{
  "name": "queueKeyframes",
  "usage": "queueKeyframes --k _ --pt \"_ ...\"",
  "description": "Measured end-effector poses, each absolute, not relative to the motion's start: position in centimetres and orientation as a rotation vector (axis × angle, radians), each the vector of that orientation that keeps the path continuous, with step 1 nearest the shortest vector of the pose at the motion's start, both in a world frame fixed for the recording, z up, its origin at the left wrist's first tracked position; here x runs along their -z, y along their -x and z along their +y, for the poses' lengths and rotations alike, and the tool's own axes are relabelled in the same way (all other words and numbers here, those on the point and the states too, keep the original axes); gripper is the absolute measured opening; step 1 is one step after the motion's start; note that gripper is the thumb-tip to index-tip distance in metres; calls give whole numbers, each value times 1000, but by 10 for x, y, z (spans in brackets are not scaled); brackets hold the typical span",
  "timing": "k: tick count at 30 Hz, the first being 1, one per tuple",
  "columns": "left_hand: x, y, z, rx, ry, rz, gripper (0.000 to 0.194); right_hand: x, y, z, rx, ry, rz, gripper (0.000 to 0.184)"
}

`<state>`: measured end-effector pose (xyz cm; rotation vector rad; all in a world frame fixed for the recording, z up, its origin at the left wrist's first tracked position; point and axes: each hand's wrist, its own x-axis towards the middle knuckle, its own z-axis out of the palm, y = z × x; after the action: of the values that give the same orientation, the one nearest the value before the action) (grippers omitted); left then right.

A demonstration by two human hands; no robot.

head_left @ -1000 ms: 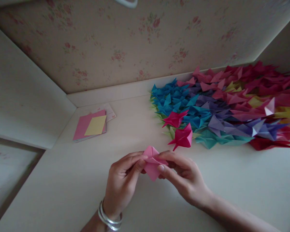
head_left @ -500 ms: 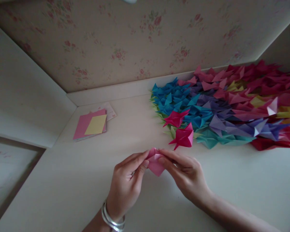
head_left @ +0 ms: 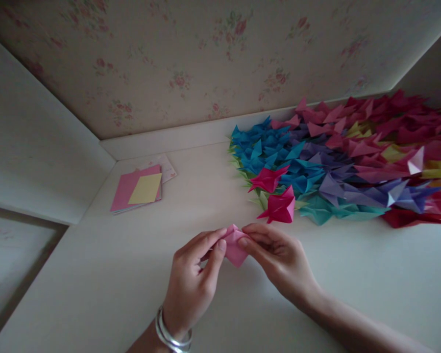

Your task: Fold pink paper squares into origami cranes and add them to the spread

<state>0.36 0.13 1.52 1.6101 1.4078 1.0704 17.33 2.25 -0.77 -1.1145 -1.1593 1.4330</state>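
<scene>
A small folded piece of pink origami paper [head_left: 236,251] is held between my two hands just above the white table. My left hand [head_left: 198,272] pinches its left edge between thumb and fingers; silver bangles [head_left: 167,333] circle that wrist. On the other side, my right hand [head_left: 279,257] grips the upper right edge, its thumb pressed on the front face. Part of the paper's edges is hidden behind the fingertips. Just beyond my right hand lie two bright pink folded paper figures, a nearer one [head_left: 280,204] and a farther one [head_left: 267,180].
Many folded paper figures in blue, purple, pink, red, yellow and green form a wide pile [head_left: 338,162] along the back right. At the left lies a stack of pink square paper [head_left: 127,189] with a yellow sheet [head_left: 146,189] on top. A flowered wall [head_left: 191,59] rises behind the table.
The pink paper has tilted slightly and shifted a little to the left. My right thumb has slid a bit with it, and both hands keep their pinch.
</scene>
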Motion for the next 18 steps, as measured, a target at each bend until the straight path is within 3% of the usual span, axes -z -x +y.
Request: queueKeyframes --k 7,18 --pt "-7 1 4 -1188 -1448 1561 16 11 -173 20 -1509 1043 -1135 22" --pt "-6 1 12 -1258 -1074 1481 15 2 -178 23 -1282 1249 -1390 16"
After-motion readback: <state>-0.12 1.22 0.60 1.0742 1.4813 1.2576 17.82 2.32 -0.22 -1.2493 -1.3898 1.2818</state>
